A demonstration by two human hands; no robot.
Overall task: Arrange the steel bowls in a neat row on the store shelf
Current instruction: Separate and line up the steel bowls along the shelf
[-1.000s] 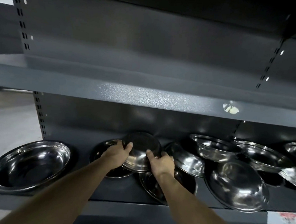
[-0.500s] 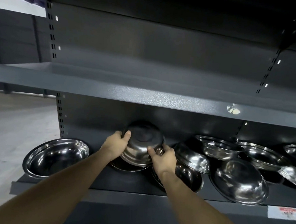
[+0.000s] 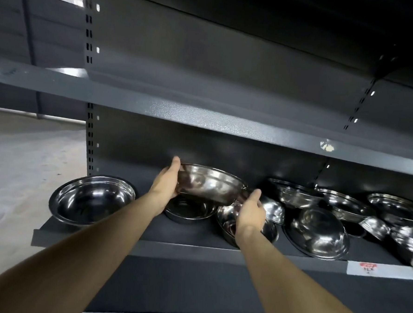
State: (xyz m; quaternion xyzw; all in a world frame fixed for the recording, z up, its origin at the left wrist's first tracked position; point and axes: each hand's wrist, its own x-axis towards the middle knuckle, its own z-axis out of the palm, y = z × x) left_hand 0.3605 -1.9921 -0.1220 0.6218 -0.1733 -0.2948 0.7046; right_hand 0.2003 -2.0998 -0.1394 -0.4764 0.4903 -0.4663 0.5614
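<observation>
My left hand (image 3: 165, 183) grips the left rim of a steel bowl (image 3: 208, 183), held rim-up and slightly tilted above the dark shelf (image 3: 195, 251). My right hand (image 3: 251, 211) is just below and right of that bowl, fingers apart, not clearly touching it. Directly under the held bowl sits another bowl (image 3: 190, 209). A large bowl (image 3: 92, 199) stands alone at the shelf's left end. One bowl (image 3: 230, 224) lies partly hidden behind my right wrist. Several more bowls, such as a tilted bowl (image 3: 317, 232), lie jumbled to the right.
An upper shelf (image 3: 203, 112) overhangs close above the bowls. A white and red price label (image 3: 368, 268) sits on the shelf's front edge at right. Pale floor (image 3: 18, 169) lies left of the shelf unit.
The bowl has been turned from bottom-up to rim-up and raised. My right hand has come off it and dropped lower right. The view has shifted left.
</observation>
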